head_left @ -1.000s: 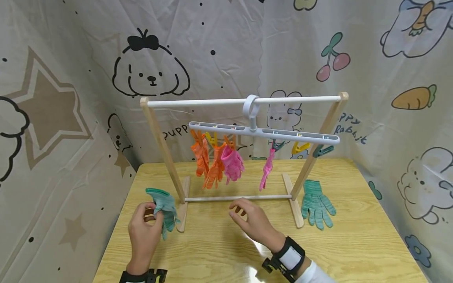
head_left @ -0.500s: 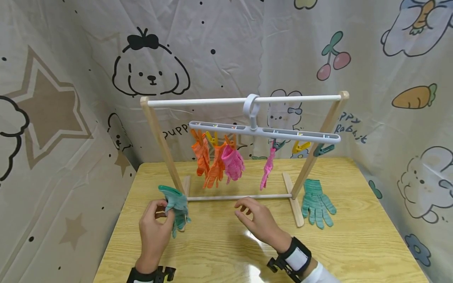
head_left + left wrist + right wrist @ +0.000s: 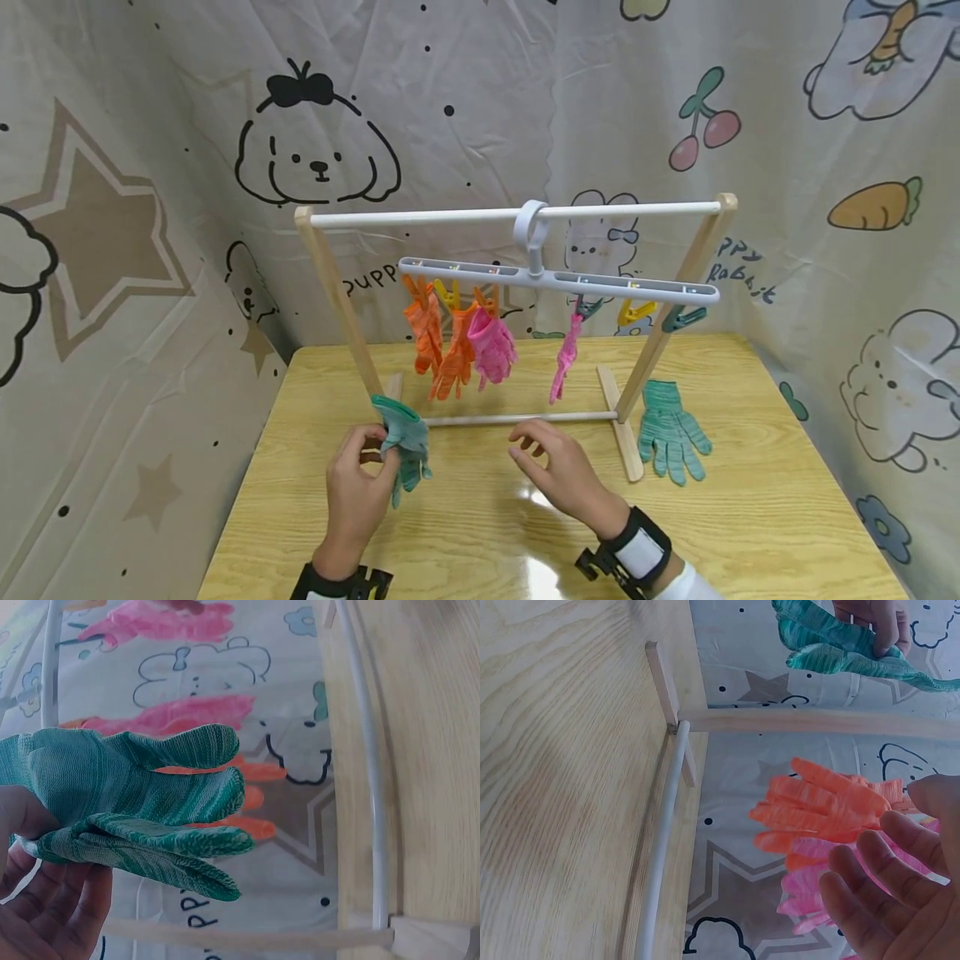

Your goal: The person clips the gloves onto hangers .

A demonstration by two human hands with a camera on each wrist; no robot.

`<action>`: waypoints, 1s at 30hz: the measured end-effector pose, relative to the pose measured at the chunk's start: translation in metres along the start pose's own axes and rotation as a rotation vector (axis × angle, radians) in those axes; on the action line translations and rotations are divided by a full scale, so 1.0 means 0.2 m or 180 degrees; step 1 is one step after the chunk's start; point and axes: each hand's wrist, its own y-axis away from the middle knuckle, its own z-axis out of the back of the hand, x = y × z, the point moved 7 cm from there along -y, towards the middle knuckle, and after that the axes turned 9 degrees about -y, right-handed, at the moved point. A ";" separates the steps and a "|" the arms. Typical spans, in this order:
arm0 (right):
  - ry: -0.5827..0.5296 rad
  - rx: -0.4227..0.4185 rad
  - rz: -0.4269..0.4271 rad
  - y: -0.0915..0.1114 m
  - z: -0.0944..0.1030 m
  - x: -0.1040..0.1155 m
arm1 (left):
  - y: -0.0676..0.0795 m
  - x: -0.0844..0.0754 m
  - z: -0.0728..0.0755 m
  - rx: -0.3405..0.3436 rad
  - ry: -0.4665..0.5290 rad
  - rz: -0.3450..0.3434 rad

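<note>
My left hand [image 3: 358, 492] pinches a green knit glove [image 3: 407, 446] near its cuff, in front of the rack's left foot. In the left wrist view the glove [image 3: 135, 787] spreads its fingers away from my thumb. My right hand [image 3: 558, 471] holds nothing, its fingers loosely bent, in front of the rack's lower bar. A grey hanger [image 3: 480, 271] hooks over the rack's top rod. From its clips hang orange gloves [image 3: 426, 333] and pink gloves [image 3: 491, 346]. To the right, a yellow clip [image 3: 636, 312] and a dark teal clip [image 3: 686, 318] hold nothing.
A second green glove [image 3: 671, 433] lies flat on the wooden table [image 3: 780, 467], right of the rack. The wooden rack has slanted posts [image 3: 337, 292], a white top rod [image 3: 420, 217] and a lower bar [image 3: 517, 419]. A patterned cloth [image 3: 465, 108] surrounds the table.
My left hand has carried the green glove to the right, from outside the left post to before it. The right hand has shifted slightly right, its fingers still loosely bent.
</note>
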 end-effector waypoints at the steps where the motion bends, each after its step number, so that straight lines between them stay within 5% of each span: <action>1: 0.0004 0.0005 -0.0006 0.00 0.00 0.00 | 0.00 0.00 -0.01 0.0020 0.0012 0.0005; 30: 0.0141 -0.0319 -0.0192 0.11 0.19 -0.13 | 0.06 -0.25 -0.27 0.0653 0.0465 -0.0248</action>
